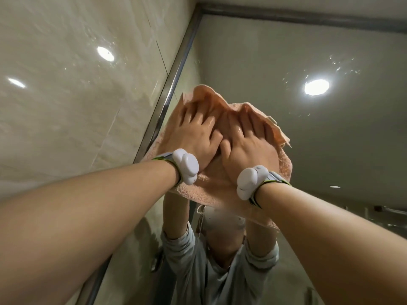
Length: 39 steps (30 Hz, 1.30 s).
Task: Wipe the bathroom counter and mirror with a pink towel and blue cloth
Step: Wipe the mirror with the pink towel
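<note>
A pink towel (198, 194) is pressed flat against the mirror (308, 139), high up near its upper left corner. My left hand (193, 135) and my right hand (248, 144) lie side by side on the towel, palms down and fingers spread, thumbs almost touching. Both wrists wear white devices on grey straps. The towel's top edge curls off the glass above my fingers. Below the towel the mirror reflects raised arms in grey sleeves. No blue cloth and no counter are in view.
A metal frame strip (174, 80) runs along the mirror's left and top edges. Glossy beige wall tiles (77, 106) fill the left side. Water droplets and a reflected ceiling light (316, 87) show on the glass at right.
</note>
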### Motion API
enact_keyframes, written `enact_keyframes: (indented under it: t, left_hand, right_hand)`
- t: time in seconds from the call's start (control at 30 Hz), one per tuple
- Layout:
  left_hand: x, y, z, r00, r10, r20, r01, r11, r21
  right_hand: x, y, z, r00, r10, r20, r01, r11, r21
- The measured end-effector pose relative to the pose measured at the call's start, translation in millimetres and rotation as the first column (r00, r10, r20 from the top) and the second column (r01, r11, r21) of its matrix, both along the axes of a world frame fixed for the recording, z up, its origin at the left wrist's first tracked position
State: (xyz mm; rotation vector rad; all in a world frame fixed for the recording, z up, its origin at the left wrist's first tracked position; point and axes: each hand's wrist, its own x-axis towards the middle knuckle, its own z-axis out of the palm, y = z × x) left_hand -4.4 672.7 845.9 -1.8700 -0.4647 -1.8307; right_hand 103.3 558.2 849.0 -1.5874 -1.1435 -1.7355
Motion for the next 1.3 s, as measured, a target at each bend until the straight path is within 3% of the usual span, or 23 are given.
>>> enact_keyframes:
  t: [0.73, 1.03, 1.3]
  left_hand:
    - [1, -20, -68, 0.997, -0.058, -0.041, 0.045, 0.963, -0.265]
    - [9, -29, -128, 1.0, -0.016, -0.015, 0.012, 0.971, -0.238]
    - [20, -32, -66, 0.999, -0.03, -0.017, 0.025, 0.976, -0.215]
  right_hand:
    - [-7, -13, -67, 0.994, -0.043, -0.101, 0.043, 0.999, -0.002]
    - [-5, -24, -119, 0.992, -0.057, -0.116, 0.055, 0.998, -0.014]
    - [4, -35, -71, 0.995, -0.09, -0.045, 0.092, 0.995, 0.041]
